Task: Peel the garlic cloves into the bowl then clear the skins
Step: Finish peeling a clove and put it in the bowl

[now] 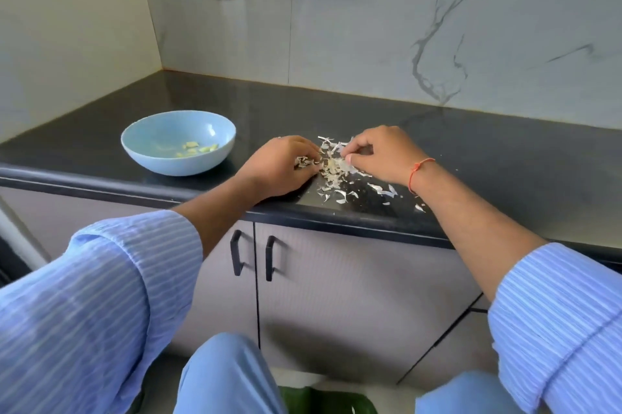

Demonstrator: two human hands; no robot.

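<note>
Black countertop (pixel 488 157) runs wide and bare right of the blue bowl (pixel 141 147) holding peeled cloves (pixel 197 147). Right of the bowl, near the counter's front edge, left hand (pixel 279 166) and right hand (pixel 380 152) curl fingers into the garlic skins (pixel 336 168).

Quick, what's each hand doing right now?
Left hand: fingers curled on garlic skins.
Right hand: pinching skins from the same pile.
</note>
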